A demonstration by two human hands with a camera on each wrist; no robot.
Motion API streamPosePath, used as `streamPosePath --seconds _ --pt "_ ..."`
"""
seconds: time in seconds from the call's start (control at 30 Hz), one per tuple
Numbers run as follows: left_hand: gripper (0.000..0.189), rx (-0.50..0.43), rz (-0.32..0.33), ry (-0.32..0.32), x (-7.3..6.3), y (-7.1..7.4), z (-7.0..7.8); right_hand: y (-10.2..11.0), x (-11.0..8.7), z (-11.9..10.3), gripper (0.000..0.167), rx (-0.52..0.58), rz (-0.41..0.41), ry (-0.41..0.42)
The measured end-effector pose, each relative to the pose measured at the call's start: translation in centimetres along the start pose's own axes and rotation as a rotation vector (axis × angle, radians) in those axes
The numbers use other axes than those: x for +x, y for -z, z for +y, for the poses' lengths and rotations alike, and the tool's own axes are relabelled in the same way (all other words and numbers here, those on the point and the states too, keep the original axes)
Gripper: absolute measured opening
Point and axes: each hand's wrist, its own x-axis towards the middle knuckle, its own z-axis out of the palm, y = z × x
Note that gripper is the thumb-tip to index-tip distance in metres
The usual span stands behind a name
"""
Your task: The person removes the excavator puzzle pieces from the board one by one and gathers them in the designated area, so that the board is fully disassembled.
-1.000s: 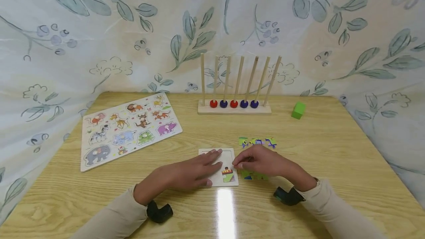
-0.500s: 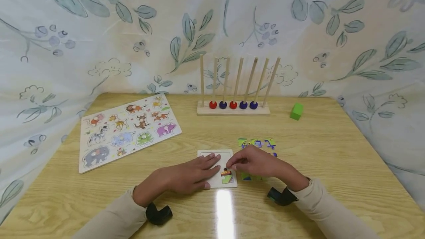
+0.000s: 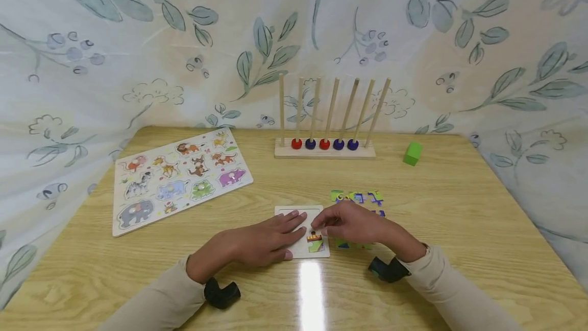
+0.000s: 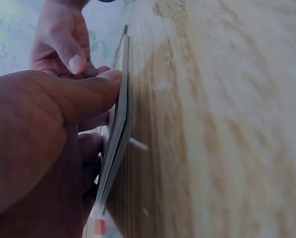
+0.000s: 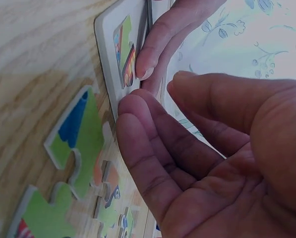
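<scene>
Spread across a small pale puzzle board [image 3: 298,210], my left hand [image 3: 257,241] rests with its fingers extended. Its thumb touches the board's near edge in the left wrist view. Two joined-looking puzzle pieces [image 3: 315,245], green with red and yellow, lie at the board's lower right corner. My right hand [image 3: 356,225] is over the board's right side, its fingertips touching the board just above those pieces. In the right wrist view the right thumb [image 5: 212,96] stands apart from the fingers, and nothing shows between them. Loose puzzle pieces [image 5: 90,131] lie beside the board, partly under the right hand.
An animal peg puzzle [image 3: 181,180] lies at the left. Behind, a wooden rack [image 3: 325,153] carries upright rods with red and blue beads. A green block [image 3: 413,153] stands at the back right. A patterned cloth [image 3: 184,65] hangs behind the table.
My right hand has shifted left, from the board's right edge to over the board by the placed pieces. My left hand stays spread on the board.
</scene>
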Motion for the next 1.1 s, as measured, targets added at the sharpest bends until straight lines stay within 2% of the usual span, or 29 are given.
streamPosePath --seconds 0.27,0.67,1.1 --pt "0.057 -0.004 0.001 0.0 0.29 0.02 -0.06 0.22 0.0 -0.02 0.02 0.004 -0.003 -0.03" --pt "0.056 -0.013 0.014 -0.023 0.15 -0.07 -0.21 0.13 0.37 0.06 0.017 0.001 -0.04 0.02" --pt "0.056 -0.019 0.026 -0.025 0.32 -0.19 -0.37 0.46 0.47 0.08 0.015 0.075 -0.065 0.002"
